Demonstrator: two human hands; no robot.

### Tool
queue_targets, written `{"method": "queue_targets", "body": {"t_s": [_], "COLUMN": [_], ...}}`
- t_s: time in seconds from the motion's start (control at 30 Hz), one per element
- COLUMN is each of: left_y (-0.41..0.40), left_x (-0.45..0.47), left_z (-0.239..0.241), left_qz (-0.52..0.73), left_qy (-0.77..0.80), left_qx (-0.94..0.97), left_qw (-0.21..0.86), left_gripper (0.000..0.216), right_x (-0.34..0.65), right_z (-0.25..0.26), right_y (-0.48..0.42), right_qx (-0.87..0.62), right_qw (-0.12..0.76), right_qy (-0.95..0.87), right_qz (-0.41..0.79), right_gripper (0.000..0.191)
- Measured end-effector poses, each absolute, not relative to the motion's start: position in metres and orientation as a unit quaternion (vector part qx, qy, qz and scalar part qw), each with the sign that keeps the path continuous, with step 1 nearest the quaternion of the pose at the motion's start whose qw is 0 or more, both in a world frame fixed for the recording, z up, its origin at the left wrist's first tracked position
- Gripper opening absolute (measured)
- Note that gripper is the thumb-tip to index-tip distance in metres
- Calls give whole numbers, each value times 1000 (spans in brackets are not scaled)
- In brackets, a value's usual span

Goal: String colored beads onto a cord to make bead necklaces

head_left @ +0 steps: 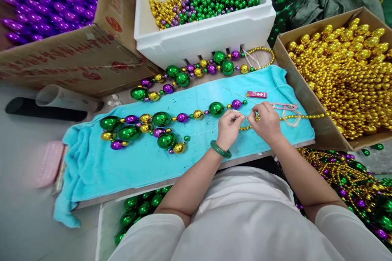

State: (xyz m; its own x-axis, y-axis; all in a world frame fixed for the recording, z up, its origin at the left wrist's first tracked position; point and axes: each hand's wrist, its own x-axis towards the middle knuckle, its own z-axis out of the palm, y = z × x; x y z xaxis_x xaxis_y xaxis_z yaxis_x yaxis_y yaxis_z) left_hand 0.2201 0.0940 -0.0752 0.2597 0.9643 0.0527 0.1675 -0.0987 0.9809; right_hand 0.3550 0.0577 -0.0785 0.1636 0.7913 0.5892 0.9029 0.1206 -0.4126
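Note:
My left hand (229,127), with a green bangle on its wrist, is closed in a pinch on a thin white string (203,132). Close beside it, my right hand (266,121) pinches too, its fingertips nearly meeting the left ones; the string seems to run between them. A gold bead chain (306,116) passes beneath my right hand. From my left hand a strand of large green, purple and gold beads (161,119) stretches left and doubles back on the blue towel (116,175). Pink-handled snips (283,106) and a small dark red box (257,94) lie just beyond my right hand.
A finished-looking bead necklace (183,79) lies behind the towel, before a white foam box (202,40) of small beads. Cardboard boxes hold purple beads (55,4) at left and gold bead chains (346,77) at right. A clear cup (61,98) and pink case (50,163) are left.

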Motion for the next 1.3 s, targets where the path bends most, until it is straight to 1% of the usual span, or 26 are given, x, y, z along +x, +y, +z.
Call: {"method": "queue_targets", "body": {"t_s": [0.13,0.27,0.33,0.4,0.47,0.53,0.67,0.77,0.9,1.0,1.03,1.1,1.17,1.2,1.23,1.3], "left_y": [94,89,87,86,87,88,82,75,74,78,80,82,81,80,77,70], "left_x": [215,210,204,193,176,155,118,102,92,89,89,90,97,104,114,143], "left_z": [-75,-71,-68,-65,-65,-66,-68,-68,-70,-72,-72,-69,-63,-59,-55,-50], "left_qz": [396,369,362,366,372,379,405,408,408,379,368,354,355,358,357,340], "left_qy": [460,451,447,465,498,531,571,600,625,641,647,654,631,607,575,493], "left_qx": [633,646,647,624,579,523,407,365,398,466,497,574,650,684,716,779], "left_qw": [480,493,501,511,528,549,588,584,533,477,446,343,229,189,170,186], "left_gripper": [11,11,11,12,13,15,24,28,26,23,24,28,33,33,31,27], "right_x": [353,355,360,368,382,400,439,455,446,426,420,410,407,407,408,411], "right_z": [-78,-75,-72,-70,-70,-72,-82,-86,-86,-87,-88,-91,-92,-91,-90,-87], "right_y": [53,51,50,45,37,26,5,-2,2,13,17,24,26,26,26,23], "right_qx": [-636,-617,-627,-621,-619,-646,-721,-725,-686,-642,-633,-630,-634,-637,-637,-630], "right_qw": [375,356,362,353,321,275,155,97,113,124,121,113,116,124,134,162], "right_qy": [-671,-701,-690,-697,-708,-703,-674,-682,-717,-756,-764,-769,-764,-761,-758,-757], "right_qz": [-62,-38,-6,58,111,116,44,4,-40,-30,-22,-8,4,12,25,68], "right_gripper": [11,11,11,12,14,18,27,25,22,22,21,20,19,19,18,17]}}
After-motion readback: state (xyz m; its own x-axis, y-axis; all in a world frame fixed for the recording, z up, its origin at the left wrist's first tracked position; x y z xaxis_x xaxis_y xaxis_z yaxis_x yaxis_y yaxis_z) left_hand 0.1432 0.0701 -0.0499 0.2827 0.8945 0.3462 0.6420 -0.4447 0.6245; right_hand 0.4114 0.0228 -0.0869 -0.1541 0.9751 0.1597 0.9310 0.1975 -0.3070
